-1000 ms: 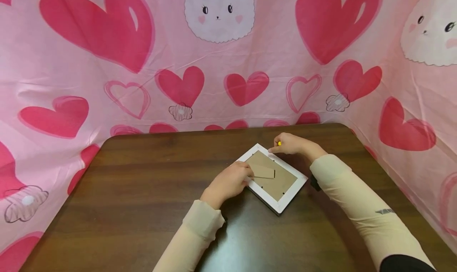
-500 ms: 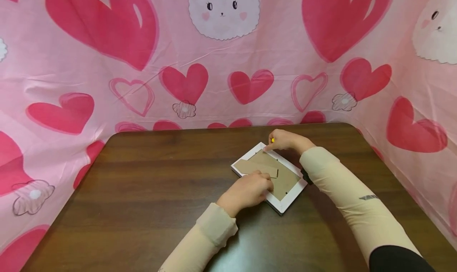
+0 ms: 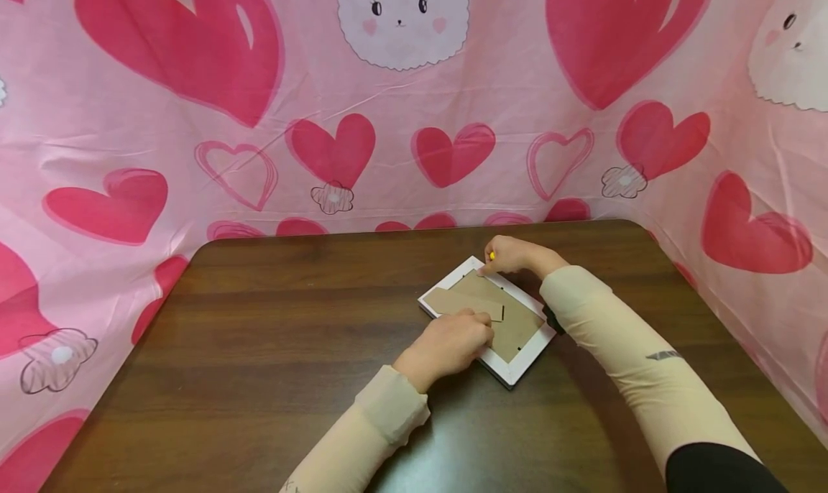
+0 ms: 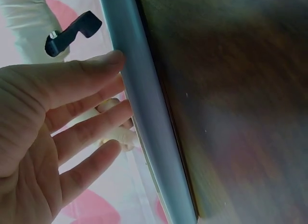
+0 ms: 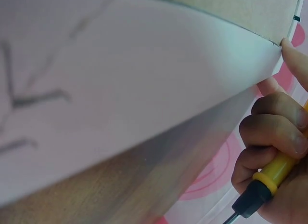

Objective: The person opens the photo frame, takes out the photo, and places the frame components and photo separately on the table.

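Note:
A white picture frame (image 3: pixel 532 347) lies face down on the table, its brown backing board (image 3: pixel 522 329) upward and a tan easel stand (image 3: pixel 467 303) flat across it. My left hand (image 3: pixel 453 342) holds the near edge; in the left wrist view its thumb touches the frame's outer side (image 4: pixel 144 98) and the fingers reach over the back. At the far corner, my right hand (image 3: pixel 509 254) has its thumb at the board's edge. Its other fingers curl round a yellow screwdriver (image 5: pixel 279 168), whose black collar and metal shaft point away from the frame.
Small dark tabs (image 3: pixel 520 348) stand along the backing board's edges. The brown wooden table (image 3: pixel 259 349) ends at a pink heart-patterned cloth (image 3: pixel 388 162) hung behind and at the sides. A dark device (image 3: pixel 553 320) sits on the right wrist.
My left hand has slid right along the frame's near edge, uncovering the left corner and the stand's end. My right hand has shifted slightly left toward the far corner. Little differs since half a second ago.

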The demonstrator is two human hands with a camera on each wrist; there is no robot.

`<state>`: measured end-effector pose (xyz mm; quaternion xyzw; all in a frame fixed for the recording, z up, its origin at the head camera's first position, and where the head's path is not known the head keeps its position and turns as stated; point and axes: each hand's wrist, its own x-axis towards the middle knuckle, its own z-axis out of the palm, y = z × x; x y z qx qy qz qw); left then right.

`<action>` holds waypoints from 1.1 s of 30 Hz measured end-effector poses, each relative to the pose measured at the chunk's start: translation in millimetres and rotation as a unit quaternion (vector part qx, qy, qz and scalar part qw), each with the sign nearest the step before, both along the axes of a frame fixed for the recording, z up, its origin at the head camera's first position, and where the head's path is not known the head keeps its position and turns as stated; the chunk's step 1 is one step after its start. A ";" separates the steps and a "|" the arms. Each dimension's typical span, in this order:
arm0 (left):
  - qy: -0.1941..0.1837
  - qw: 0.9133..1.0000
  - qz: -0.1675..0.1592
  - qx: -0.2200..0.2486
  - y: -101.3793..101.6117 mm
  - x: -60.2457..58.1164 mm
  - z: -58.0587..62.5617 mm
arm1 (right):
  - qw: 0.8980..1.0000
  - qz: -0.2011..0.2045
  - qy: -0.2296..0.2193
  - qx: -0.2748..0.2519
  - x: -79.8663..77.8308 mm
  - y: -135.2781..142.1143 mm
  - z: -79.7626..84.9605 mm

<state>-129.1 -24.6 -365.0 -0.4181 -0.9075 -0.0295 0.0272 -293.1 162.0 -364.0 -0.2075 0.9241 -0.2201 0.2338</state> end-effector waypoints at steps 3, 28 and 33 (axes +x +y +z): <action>0.011 1.000 0.001 -0.003 -0.6 -0.4 -1.0 | 1.000 -0.005 0.000 0.003 0.3 0.8 -0.4; -0.052 0.997 0.036 0.039 -29.3 -9.8 0.6 | 0.997 -0.047 -0.067 0.007 5.1 19.0 -0.2; -0.065 0.996 0.032 0.058 -34.2 -12.4 0.0 | 0.993 -0.063 -0.101 0.000 6.7 23.7 -2.3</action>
